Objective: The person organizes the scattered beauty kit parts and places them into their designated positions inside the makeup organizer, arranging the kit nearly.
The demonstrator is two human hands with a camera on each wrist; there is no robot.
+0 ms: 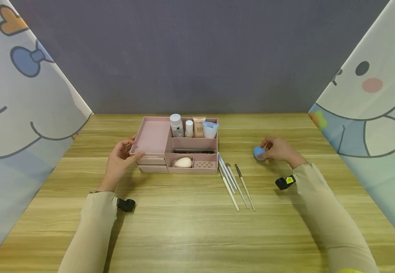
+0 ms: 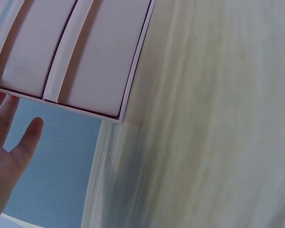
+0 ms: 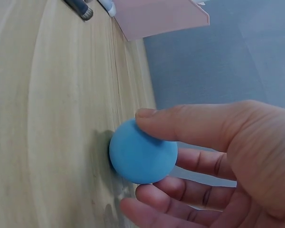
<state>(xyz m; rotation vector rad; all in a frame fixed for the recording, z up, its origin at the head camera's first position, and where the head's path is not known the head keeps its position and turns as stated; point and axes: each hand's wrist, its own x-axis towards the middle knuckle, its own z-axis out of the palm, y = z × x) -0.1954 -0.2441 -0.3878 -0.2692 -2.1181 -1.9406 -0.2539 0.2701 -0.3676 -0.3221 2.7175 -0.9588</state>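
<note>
A blue makeup sponge [image 1: 259,153] sits right of centre in the frame, pinched between the thumb and fingers of the right hand [image 1: 279,149]; whether it touches the wooden table [image 1: 183,235] is hard to tell. Left of it, near the centre, several slim makeup brushes [image 1: 245,187] lie in a loose fan. Beside them, in the middle left, stands a pink organizer [image 1: 151,136] with drawers. Its upper right compartments hold a white-capped bottle [image 1: 177,127], a smaller bottle [image 1: 189,129] and two tubes [image 1: 210,130]; a cream sponge [image 1: 183,162] lies in a front compartment. The left hand [image 1: 118,159] rests against the organizer's left side, fingers extended and spread. A dark grey panel [image 1: 197,57] fills the upper frame.
</note>
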